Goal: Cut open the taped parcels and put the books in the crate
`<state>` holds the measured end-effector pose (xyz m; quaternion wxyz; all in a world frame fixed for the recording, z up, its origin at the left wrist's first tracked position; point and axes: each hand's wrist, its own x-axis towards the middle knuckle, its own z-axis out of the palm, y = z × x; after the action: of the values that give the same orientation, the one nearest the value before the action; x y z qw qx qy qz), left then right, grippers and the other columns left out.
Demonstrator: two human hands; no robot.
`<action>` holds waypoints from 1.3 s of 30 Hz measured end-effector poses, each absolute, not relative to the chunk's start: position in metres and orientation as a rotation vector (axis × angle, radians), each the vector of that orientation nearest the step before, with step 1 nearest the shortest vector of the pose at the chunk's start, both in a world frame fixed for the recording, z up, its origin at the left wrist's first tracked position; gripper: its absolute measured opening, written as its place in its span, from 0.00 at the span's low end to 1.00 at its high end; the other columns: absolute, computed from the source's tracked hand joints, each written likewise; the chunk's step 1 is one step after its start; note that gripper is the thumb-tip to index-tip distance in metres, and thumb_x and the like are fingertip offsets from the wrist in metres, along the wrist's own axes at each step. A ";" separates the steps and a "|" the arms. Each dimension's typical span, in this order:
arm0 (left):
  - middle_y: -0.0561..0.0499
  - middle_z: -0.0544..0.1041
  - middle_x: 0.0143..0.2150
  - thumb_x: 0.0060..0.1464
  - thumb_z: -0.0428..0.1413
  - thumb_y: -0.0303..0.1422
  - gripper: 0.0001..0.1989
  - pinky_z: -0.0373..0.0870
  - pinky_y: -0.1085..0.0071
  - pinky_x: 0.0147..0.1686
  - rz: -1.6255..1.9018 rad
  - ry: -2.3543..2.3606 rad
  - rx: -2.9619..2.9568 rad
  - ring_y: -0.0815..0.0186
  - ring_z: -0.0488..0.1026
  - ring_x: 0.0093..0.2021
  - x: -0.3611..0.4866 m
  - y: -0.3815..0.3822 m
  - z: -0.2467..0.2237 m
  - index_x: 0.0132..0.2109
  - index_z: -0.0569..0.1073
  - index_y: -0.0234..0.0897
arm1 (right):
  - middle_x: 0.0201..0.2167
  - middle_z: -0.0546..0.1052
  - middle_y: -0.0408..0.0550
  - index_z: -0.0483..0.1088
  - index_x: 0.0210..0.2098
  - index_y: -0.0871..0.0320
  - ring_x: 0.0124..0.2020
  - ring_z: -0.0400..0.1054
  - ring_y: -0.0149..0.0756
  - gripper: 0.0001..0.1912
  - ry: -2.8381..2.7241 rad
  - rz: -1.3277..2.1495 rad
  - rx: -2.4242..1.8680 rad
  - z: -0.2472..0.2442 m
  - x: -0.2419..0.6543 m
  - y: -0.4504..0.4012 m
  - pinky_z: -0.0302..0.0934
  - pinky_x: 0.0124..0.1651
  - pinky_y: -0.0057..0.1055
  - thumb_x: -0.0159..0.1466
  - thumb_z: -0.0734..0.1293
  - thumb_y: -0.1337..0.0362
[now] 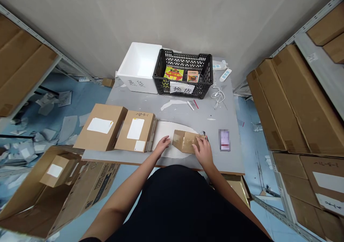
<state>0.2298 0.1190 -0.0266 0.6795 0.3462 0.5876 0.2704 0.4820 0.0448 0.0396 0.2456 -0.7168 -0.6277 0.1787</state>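
Observation:
A small brown cardboard box (pixel 189 140), with shiny tape across its left part, lies on a white sheet (pixel 163 127) at the front of the table. My right hand (pixel 204 151) grips the box's right end, thumb on the near side and fingers over the top. Just left of the box is my left hand (pixel 162 146), its fingers stretched out and holding nothing. A red-and-black cutter-like tool (pixel 205 136) shows partly behind my right hand. Two larger labelled cardboard boxes, one at the left (pixel 100 127) and one beside it (pixel 135 131), stand left of my left hand.
At the back of the table (pixel 177 111) stand a white foam box (pixel 138 81) and a black plastic crate (pixel 200 88) holding small packages. A phone (pixel 224 140) lies right, below a white cable (pixel 219 96). A large open carton (pixel 77 195) is at lower left; box-filled shelves flank both sides.

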 end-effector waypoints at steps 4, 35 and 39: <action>0.40 0.72 0.55 0.45 0.65 0.45 0.30 0.67 0.62 0.48 0.525 1.185 0.731 0.55 0.68 0.55 0.247 0.114 -0.036 0.54 0.71 0.38 | 0.54 0.68 0.58 0.64 0.60 0.55 0.57 0.61 0.53 0.28 -1.560 0.510 -2.024 0.032 0.508 0.031 0.56 0.59 0.53 0.66 0.60 0.49; 0.43 0.75 0.50 0.44 0.63 0.52 0.30 0.68 0.64 0.44 0.516 1.200 0.660 0.57 0.72 0.50 0.237 0.118 -0.038 0.50 0.71 0.39 | 0.52 0.70 0.57 0.66 0.59 0.54 0.55 0.62 0.51 0.24 -1.626 0.536 -1.989 -0.014 0.497 0.032 0.58 0.58 0.53 0.66 0.60 0.53; 0.47 0.75 0.42 0.43 0.65 0.47 0.32 0.68 0.67 0.41 0.644 1.195 0.714 0.61 0.74 0.42 0.242 0.120 -0.023 0.52 0.68 0.39 | 0.53 0.69 0.57 0.65 0.60 0.54 0.57 0.62 0.50 0.27 -1.533 0.696 -1.951 -0.013 0.503 0.031 0.57 0.59 0.52 0.64 0.61 0.50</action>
<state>0.2423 0.1196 -0.0233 0.7202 0.3230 0.5405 0.2913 0.5034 0.0311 -0.0128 0.2784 -0.7271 -0.5714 0.2595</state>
